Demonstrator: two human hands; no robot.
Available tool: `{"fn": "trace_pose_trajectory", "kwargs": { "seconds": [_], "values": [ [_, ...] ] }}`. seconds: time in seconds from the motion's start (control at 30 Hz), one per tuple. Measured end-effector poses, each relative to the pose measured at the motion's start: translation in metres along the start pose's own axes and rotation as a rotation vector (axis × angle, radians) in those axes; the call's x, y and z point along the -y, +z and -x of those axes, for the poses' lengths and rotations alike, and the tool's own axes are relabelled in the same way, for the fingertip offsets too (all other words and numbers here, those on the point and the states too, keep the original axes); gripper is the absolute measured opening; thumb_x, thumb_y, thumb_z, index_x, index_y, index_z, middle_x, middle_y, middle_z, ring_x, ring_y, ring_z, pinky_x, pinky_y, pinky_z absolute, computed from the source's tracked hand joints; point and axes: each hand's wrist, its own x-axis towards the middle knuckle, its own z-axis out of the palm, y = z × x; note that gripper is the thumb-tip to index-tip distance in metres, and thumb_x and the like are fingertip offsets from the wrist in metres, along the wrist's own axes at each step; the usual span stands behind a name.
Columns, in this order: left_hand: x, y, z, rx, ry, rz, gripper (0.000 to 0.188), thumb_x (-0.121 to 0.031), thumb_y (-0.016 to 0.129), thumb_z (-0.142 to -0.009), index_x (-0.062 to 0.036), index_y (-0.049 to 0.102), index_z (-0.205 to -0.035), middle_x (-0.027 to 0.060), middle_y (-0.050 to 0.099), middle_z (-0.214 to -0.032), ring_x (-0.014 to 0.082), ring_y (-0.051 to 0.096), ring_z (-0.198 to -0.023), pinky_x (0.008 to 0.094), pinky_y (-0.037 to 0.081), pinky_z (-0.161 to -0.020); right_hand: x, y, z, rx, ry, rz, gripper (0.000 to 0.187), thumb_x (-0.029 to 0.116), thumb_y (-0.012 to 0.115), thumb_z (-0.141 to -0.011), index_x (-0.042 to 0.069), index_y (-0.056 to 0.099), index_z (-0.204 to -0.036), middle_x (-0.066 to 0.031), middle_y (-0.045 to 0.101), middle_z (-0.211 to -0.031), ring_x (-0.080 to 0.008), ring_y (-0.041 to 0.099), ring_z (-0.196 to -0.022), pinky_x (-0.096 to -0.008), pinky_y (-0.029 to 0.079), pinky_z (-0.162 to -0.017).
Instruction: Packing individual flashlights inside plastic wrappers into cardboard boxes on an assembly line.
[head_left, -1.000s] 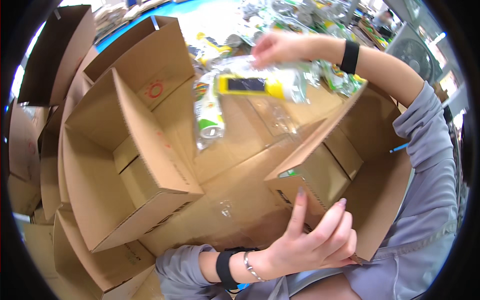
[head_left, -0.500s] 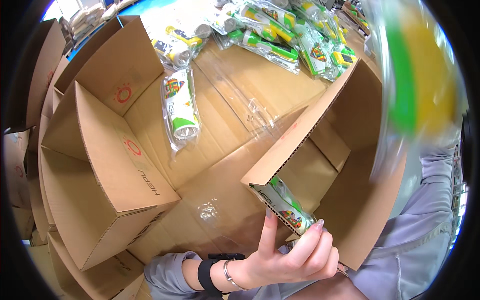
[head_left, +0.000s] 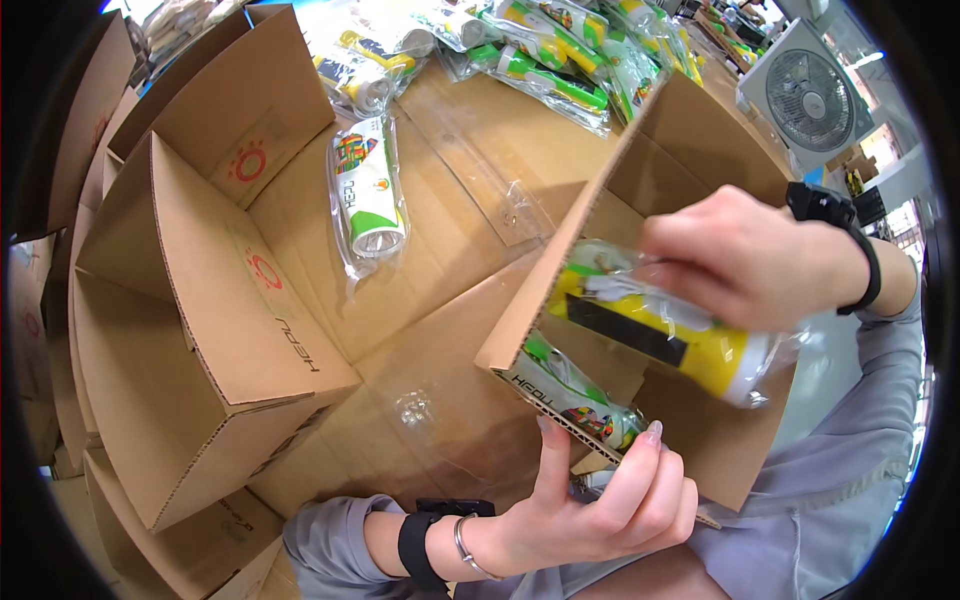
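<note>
A bagged yellow tube [head_left: 665, 340] is now being held inside the mouth of the box [head_left: 537, 300], near a bagged white tube [head_left: 585, 395], by the right hand [head_left: 740, 265], its fingers closing on the plastic; half a second earlier, it was apparently being carried outside. The box edge is still being touched by the left hand [head_left: 600, 505], any pinch being hidden.

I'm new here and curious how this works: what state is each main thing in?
Right box: open.
Yellow packet: in clear plastic, held at the right box's opening.
Right hand: grip closed on the yellow packet; slightly blurred.
Left hand: at the right box's near edge.
White-green packet: bagged, inside the right box.
Left box: open.
Lone packet: bagged, lying on cardboard.
Packet pile: bagged, jumbled.
Fan: on or off unclear.
</note>
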Motion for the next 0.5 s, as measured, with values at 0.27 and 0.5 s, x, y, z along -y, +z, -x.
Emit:
{"fn": "trace_pose_trajectory", "kwargs": {
  "seconds": [0.27, 0.5],
  "values": [
    [0.0, -0.003, -0.002, 0.024, -0.033, -0.006, 0.013, -0.027, 0.046, -0.088, -0.0168, 0.049, -0.095, 0.0013, 0.049, -0.101, 0.0142, 0.047, -0.112, 0.0621, 0.047, -0.082, -0.001, 0.027, -0.011, 0.182, 0.147, -0.129, 0.018, 0.016, 0.053, -0.092, 0.0, 0.048, -0.092, -0.0154, 0.052, -0.059, -0.0389, 0.053, -0.052, -0.0445, 0.044, -0.049],
    [0.004, -0.003, -0.003, 0.017, 0.002, 0.026, 0.011, -0.026, 0.048, -0.086, -0.0172, 0.05, -0.093, 0.0001, 0.05, -0.102, 0.0136, 0.047, -0.112, 0.0604, 0.048, -0.088, -0.003, 0.003, -0.046, 1.057, 0.482, -0.355, 0.042, 0.039, 0.064, -0.087, -0.003, 0.066, -0.086, -0.0121, 0.066, -0.065, -0.0157, 0.065, -0.054, -0.0272, 0.052, -0.05]
  ]
}}
